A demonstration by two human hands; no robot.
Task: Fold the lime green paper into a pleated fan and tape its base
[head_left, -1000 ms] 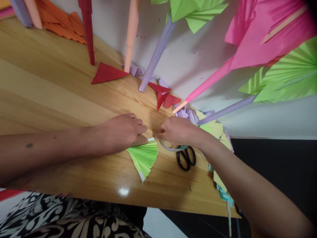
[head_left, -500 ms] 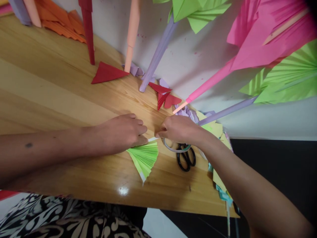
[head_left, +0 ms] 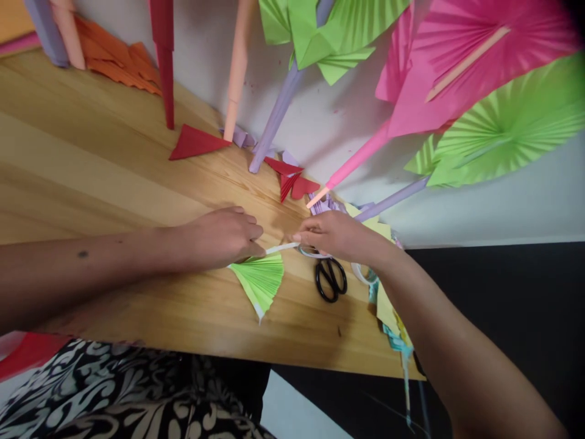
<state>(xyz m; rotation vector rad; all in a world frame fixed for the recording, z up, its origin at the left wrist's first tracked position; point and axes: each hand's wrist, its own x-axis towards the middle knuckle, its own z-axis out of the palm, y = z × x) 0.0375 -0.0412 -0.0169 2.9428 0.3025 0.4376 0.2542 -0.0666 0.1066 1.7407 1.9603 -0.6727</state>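
A light-green pleated paper fan [head_left: 259,279] lies on the wooden table, a white strip along its lower side. My left hand [head_left: 231,235] presses on its upper edge with curled fingers, hiding that part. From those fingers a narrow white strip of tape [head_left: 282,247] runs across to my right hand [head_left: 331,235]. The thumb and fingers of my right hand are closed on the tape at the tape roll [head_left: 315,252], whose rim shows partly below them. Black-handled scissors [head_left: 331,280] lie just under the roll, blades mostly hidden.
Along the wall lean rolled-paper stems, purple [head_left: 276,119], red [head_left: 163,67] and pink [head_left: 359,160], some topped with pleated paper. Red folded pieces [head_left: 198,142] lie near their feet. Another tape roll [head_left: 364,274] and paper scraps [head_left: 388,311] sit by the right table edge.
The view has shifted slightly. My right hand has turned and its fingers have loosened a little, and more of the white tape strip shows between the hands. The left hand stays on the fan.
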